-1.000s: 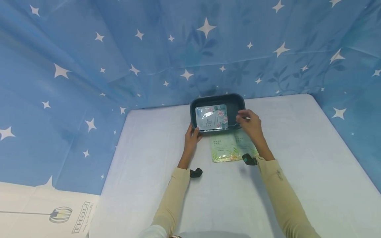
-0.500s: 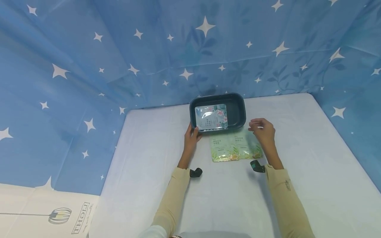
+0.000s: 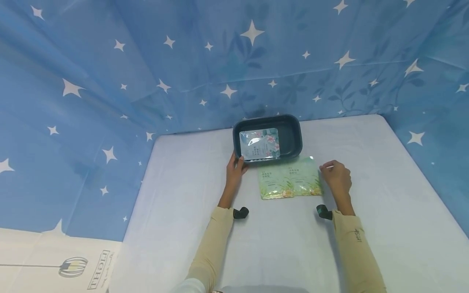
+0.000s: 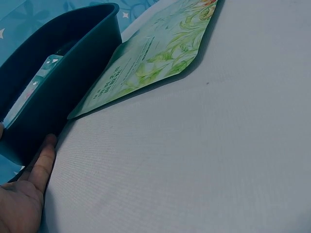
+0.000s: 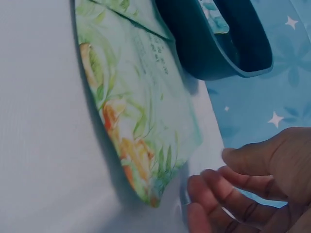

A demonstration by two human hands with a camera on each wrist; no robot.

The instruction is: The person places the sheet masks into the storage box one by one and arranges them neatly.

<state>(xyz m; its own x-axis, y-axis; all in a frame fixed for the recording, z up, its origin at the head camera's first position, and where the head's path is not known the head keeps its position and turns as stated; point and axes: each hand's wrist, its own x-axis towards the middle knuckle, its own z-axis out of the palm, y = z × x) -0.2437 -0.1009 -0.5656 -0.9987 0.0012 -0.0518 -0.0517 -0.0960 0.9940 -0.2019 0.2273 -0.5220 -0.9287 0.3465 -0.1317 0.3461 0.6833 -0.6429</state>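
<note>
A dark teal plastic tub (image 3: 290, 138) stands at the back of the table, with a blue floral sachet (image 3: 260, 144) lying in its left part. My left hand (image 3: 235, 173) holds the tub's near left corner, thumb at the rim and fingers low against its outside wall. Two flat green sachets, a left one (image 3: 272, 183) and a right one (image 3: 307, 179), lie overlapping just in front of the tub. Beside the right one's edge is my right hand (image 3: 337, 178); its fingers are loosely bent, and the right wrist view shows nothing between thumb and fingers.
A white cloth covers the table (image 3: 282, 240). Behind the tub hangs a blue curtain (image 3: 205, 61) with white stars, close to the table's back edge. A dark wrist-worn device (image 3: 240, 213) sits at the left cuff, another (image 3: 324, 212) at the right cuff.
My right hand has moved from over the tub's right side to the right and nearer me, beside the green sachets. The left hand and the tub have stayed put.
</note>
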